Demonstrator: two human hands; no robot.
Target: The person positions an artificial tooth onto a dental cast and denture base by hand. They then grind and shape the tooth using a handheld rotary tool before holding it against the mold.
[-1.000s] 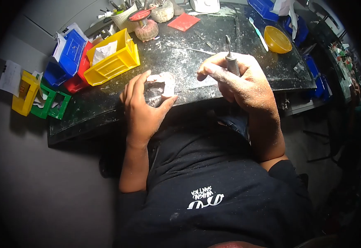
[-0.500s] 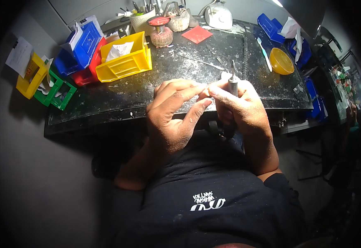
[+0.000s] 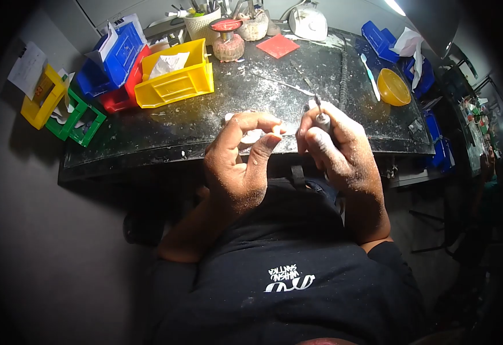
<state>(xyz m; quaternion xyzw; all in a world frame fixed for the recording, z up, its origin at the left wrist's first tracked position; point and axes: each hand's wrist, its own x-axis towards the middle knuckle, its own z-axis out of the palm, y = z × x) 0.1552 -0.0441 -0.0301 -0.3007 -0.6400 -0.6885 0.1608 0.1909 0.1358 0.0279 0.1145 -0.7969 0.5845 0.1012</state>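
My left hand (image 3: 237,158) is closed in a pinch, thumb against forefinger, on a small pale piece (image 3: 277,131) whose kind is too small to make out. My right hand (image 3: 343,144) wraps round a rotary handpiece (image 3: 323,120), its thin bit pointing up and away from me. A gap separates the bit from the pale piece. Fine white dust coats both hands. Behind my left fingers, a white patch (image 3: 251,137) shows partly on the bench.
The dusty black bench (image 3: 165,135) holds a yellow bin (image 3: 174,89), a spirit burner (image 3: 228,46), a red sheet (image 3: 278,46), a thin metal tool (image 3: 286,84), a toothbrush (image 3: 370,76) and an orange bowl (image 3: 393,87). A coiled cord (image 3: 343,75) runs along the right.
My hands have drawn apart, the left moving slightly left. My right hand has turned, and the handpiece now tilts further away from me. The pale piece shows more clearly between my left fingertips.
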